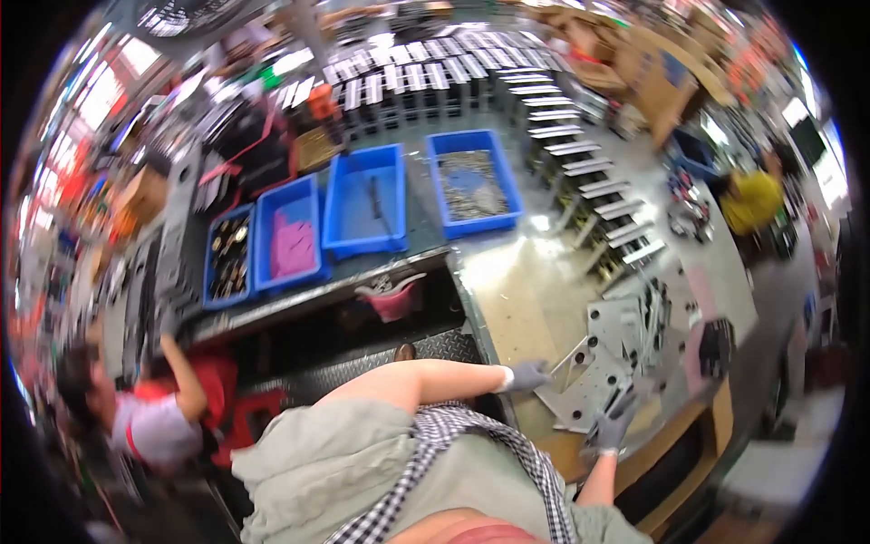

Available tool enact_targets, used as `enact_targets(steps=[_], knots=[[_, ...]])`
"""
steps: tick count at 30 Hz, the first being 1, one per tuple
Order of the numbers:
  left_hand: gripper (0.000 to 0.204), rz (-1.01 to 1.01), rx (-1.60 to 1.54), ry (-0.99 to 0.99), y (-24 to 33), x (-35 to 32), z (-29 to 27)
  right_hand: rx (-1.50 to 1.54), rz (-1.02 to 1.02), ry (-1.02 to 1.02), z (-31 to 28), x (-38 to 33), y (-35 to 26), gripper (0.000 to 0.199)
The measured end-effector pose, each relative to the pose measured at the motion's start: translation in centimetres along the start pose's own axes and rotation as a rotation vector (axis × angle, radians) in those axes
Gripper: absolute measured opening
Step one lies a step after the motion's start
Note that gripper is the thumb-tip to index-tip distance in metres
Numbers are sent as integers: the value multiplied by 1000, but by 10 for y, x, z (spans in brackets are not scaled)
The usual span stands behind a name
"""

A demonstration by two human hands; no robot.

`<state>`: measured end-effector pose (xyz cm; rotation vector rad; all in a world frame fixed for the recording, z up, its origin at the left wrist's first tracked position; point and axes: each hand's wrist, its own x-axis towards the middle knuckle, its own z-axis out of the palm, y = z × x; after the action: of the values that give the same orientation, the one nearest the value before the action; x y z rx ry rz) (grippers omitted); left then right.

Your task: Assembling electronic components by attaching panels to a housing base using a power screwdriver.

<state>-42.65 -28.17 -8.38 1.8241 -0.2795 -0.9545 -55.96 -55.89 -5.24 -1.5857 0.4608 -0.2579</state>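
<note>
My left hand [528, 375], in a grey glove, reaches over the near left edge of the workbench. Its blurred fingertips are next to a thin metal strip [569, 362]; I cannot tell whether they grip it. Flat grey metal plates [584, 394] with round dark holes lie beside both hands. At their near right side is my right hand [616, 422], also gloved in grey, its fingers closed around something dark and narrow that I cannot make out. Beyond the hands, a loose pile of metal brackets [645, 319] partly covers the plates.
Blue bins stand beyond the bench corner, one with small metal parts [473, 186], one with pink material [292, 245]. Rows of metal pieces [584, 168] stand along the far bench. A black object [716, 347] lies at right. A seated co-worker [163, 412] is at left, another person [754, 201] far right.
</note>
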Motion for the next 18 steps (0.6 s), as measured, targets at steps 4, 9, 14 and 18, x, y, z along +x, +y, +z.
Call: enact_targets(steps=[4,9,14,18], knots=[[76,-27,-171,-134,18,13,27,-39,64,32,7,-15,-2,94],[71,72,-35,204,53,16,-26,130,261,-177,43,-28,-34,30],[54,290,755,545,111,57,-145,32,118,-263,112,-41,-65,100],[56,418,378,807,99,32,-213,-678,-452,-101,115,-1,-112,110]])
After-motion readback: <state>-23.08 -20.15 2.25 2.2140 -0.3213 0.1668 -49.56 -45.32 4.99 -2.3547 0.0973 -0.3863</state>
